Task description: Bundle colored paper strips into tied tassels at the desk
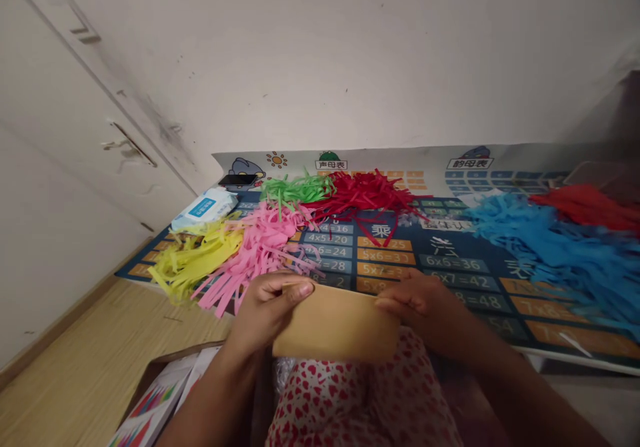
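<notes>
"Paper (340, 327), what shape?"

"Smooth tan rectangle above the heart-print lap (350, 404); left hand (265, 307) and right hand (420, 300) pinch its upper corners."

"Beyond it?"

"Pink strips (263, 234), thin and tangled, against yellow strips (205, 254) on the table (493, 300)."

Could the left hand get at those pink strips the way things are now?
Probably yes: the pink strips lie just beyond the left hand, with nothing visible between. But it and the right hand grip the tan sheet, so it would likely need to let go first.
</notes>
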A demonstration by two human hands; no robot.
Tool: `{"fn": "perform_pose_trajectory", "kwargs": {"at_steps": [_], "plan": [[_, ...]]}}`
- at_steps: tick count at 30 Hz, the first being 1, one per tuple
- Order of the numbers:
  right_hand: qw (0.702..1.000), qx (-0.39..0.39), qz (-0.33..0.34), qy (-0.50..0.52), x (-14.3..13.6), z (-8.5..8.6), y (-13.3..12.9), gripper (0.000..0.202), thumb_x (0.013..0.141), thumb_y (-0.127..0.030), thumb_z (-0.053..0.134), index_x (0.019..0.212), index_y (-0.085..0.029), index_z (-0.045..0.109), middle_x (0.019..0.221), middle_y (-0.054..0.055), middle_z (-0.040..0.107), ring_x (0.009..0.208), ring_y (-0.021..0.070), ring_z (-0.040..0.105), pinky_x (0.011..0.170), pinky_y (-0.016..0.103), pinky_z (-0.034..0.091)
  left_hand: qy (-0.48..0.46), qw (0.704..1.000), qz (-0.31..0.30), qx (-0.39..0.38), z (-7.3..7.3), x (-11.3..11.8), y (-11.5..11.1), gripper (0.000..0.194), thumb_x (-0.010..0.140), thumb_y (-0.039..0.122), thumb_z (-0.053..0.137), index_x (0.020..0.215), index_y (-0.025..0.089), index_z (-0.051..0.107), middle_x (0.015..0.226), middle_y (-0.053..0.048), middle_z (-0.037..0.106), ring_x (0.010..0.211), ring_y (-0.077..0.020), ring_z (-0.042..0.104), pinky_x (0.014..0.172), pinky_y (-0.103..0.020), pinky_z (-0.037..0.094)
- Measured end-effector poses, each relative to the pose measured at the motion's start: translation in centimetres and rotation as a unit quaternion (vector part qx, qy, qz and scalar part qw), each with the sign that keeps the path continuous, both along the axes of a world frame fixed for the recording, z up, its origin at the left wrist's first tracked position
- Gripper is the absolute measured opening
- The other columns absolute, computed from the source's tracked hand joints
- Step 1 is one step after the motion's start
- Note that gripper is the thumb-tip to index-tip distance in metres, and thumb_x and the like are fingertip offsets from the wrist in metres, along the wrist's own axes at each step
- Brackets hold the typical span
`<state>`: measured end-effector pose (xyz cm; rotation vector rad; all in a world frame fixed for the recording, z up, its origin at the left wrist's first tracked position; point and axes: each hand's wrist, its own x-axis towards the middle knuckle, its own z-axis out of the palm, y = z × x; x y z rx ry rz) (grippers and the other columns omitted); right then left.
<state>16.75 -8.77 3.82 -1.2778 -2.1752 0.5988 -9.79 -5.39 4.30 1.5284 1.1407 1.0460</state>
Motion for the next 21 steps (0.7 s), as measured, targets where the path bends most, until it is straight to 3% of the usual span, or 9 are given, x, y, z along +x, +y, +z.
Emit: {"fn": "perform_pose_trajectory", "kwargs": {"at_steps": [7, 14, 21], "plan": [[0.999, -0.024, -0.011, 0.046, 0.0, 0.5, 0.0, 0.038, 0.095, -0.039, 0.046, 0.072, -0.021, 0.071, 0.068, 0.001, 0.069, 0.064, 0.0154, 0.061, 0.06, 0.025, 0.042, -0.074, 0.993, 0.003, -0.087, 0.0, 0.3, -0.4, 0.032, 0.068, 0.044, 0.078, 0.06, 0.013, 0.071, 0.058, 0.0, 0.056, 0.052, -0.0086, 0.045, 0.048, -0.019, 0.035], [0.992, -0.024, -0.038, 0.121, -0.7, 1.2, 0.0, 0.027, 0.09, -0.032, 0.053, 0.077, -0.023, 0.075, 0.076, 0.0, 0.074, 0.07, 0.0164, 0.067, 0.064, 0.024, 0.046, -0.109, 0.989, 0.042, -0.093, 0.6, 0.4, -0.6, 0.032, 0.063, 0.042, 0.081, 0.061, 0.013, 0.07, 0.058, -0.001, 0.058, 0.051, -0.01, 0.048, 0.047, -0.02, 0.038], [0.986, 0.004, -0.06, 0.157, -1.7, 1.0, 0.0, 0.019, 0.085, -0.024, 0.058, 0.089, -0.026, 0.077, 0.088, 0.0, 0.076, 0.08, 0.0174, 0.069, 0.074, 0.026, 0.05, -0.055, 0.997, 0.053, -0.004, 0.1, -0.5, -0.6, 0.025, 0.07, 0.041, 0.077, 0.071, 0.016, 0.076, 0.073, -0.005, 0.07, 0.061, -0.0147, 0.059, 0.053, -0.022, 0.045]]}}
